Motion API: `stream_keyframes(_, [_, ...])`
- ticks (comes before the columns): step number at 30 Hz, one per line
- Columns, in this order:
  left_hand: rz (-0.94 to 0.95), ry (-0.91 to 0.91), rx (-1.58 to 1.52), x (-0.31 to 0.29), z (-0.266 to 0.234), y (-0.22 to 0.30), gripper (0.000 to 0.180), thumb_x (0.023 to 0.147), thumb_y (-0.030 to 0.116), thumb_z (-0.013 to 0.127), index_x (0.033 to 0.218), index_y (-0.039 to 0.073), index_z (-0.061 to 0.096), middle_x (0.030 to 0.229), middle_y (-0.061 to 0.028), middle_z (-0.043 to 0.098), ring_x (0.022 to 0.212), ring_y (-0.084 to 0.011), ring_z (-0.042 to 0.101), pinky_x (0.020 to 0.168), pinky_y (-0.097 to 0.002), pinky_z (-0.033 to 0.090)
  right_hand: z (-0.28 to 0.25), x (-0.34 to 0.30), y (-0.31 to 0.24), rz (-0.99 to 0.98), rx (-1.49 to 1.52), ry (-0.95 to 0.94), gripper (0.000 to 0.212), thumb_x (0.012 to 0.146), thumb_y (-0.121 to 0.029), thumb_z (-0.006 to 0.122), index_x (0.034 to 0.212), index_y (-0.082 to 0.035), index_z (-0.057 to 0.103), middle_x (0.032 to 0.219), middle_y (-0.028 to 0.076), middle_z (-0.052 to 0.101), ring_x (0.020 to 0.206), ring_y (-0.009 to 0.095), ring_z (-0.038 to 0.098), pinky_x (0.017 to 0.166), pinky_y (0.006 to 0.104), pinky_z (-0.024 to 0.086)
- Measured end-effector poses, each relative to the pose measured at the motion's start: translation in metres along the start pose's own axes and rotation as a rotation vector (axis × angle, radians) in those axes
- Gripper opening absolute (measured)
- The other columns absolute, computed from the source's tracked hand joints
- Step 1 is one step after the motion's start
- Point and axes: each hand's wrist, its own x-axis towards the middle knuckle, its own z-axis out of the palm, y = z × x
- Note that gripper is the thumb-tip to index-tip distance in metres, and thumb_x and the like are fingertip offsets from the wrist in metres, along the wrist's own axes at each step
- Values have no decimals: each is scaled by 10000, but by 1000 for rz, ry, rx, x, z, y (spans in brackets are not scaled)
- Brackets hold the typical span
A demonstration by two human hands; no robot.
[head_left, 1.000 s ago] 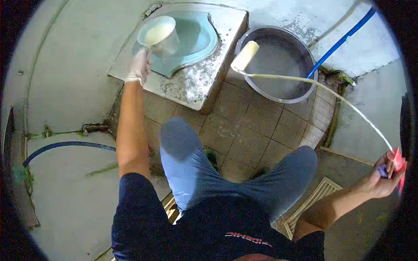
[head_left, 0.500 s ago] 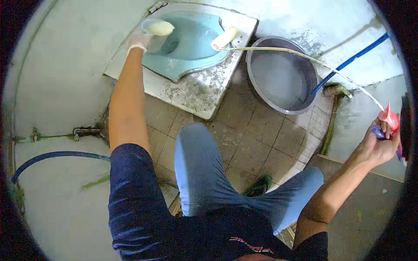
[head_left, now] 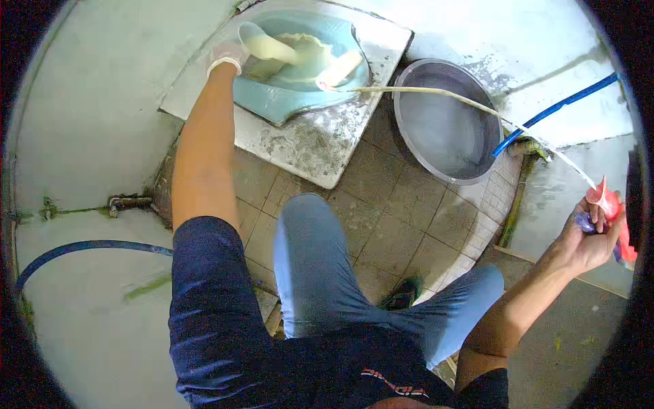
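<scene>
My left hand (head_left: 228, 58), in a thin translucent glove, is closed on a pale, see-through scoop (head_left: 250, 34) tipped over the light-blue squat toilet (head_left: 276, 109). Cloudy yellowish liquid pours from it into the bowl; some of the fingers are hidden. My bare right hand (head_left: 587, 242), at the far right, is closed around crumpled red plastic (head_left: 605, 199) and a purple piece (head_left: 584, 221) at the end of a long pale stick (head_left: 436, 91). The stick reaches across to a cream cylindrical head (head_left: 340, 69), which lies against the right side of the toilet bowl.
A round dark tub (head_left: 443, 123) of cloudy water stands right of the toilet's stained white slab (head_left: 306, 153). One blue hose (head_left: 555, 112) runs down to the tub's rim; another hose (head_left: 95, 245) curves along the left wall. A pipe tap (head_left: 129, 202) juts out there. Brown tiles (head_left: 388, 198) cover the floor.
The scoop has tipped further, and its liquid now streams into the bowl and spreads there. The cream head has shifted slightly left and down with the stick; my right hand has moved slightly left.
</scene>
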Motion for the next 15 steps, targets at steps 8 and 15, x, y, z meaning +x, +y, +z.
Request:
stream_keyframes(8, [-8, -62, 35, -19, -6, 15, 477, 872, 440, 432, 1101, 75, 638, 1162, -169, 595, 1068, -343, 574, 889, -444, 449, 9, -2, 8, -134, -147, 210, 210, 903, -125, 534, 981, 70, 540, 686, 68, 501, 521, 129, 374, 730, 364, 438])
stream_keyframes(15, [5, -46, 74, -12, 4, 13, 343, 864, 297, 476, 1086, 95, 644, 1161, -134, 605, 1072, -322, 578, 873, -434, 470, -1, -5, -2, -8, -61, 59, 198, 912, -125, 520, 954, 68, 528, 626, 27, 403, 514, 108, 330, 742, 347, 433])
